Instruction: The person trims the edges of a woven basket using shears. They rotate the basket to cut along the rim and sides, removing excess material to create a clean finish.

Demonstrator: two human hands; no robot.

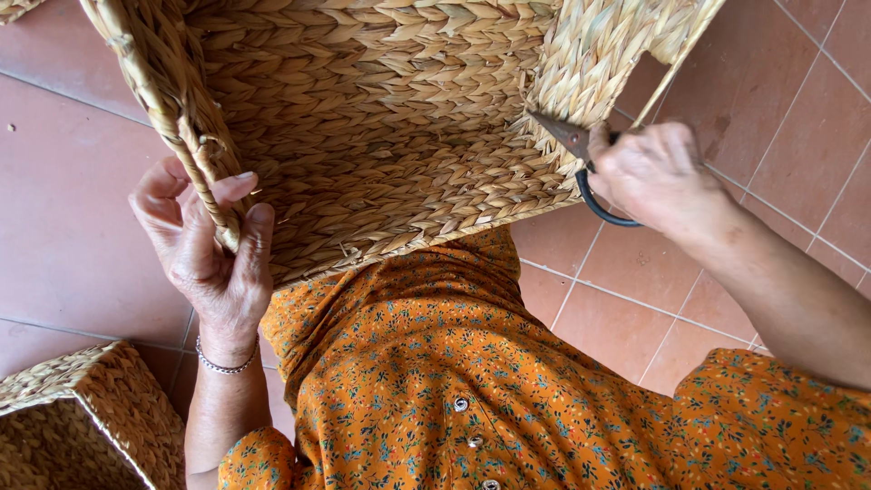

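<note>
Looking down from the head view, closest in is an orange flower-print shirt (pixel 435 381) with small buttons, filling the bottom middle. Down in the lower left corner sits a second woven basket (pixel 82 417), only partly in shot. Next up, the left hand (pixel 209 249) comes up with the wrist bent, thin bracelet (pixel 222 366) on it, thumb and fingers clamped round the thick braided rim of the big woven basket (pixel 363 127). That basket rests tipped against the lap, its open inside facing the camera and filling the whole top of the frame. Over on the right, the right hand (pixel 653 172) is closed on a pair of dark scissors (pixel 581 163), blade tips touching the basket's right edge. Hands are well apart. Past all that it's just reddish floor tiles (pixel 798 109).
</note>
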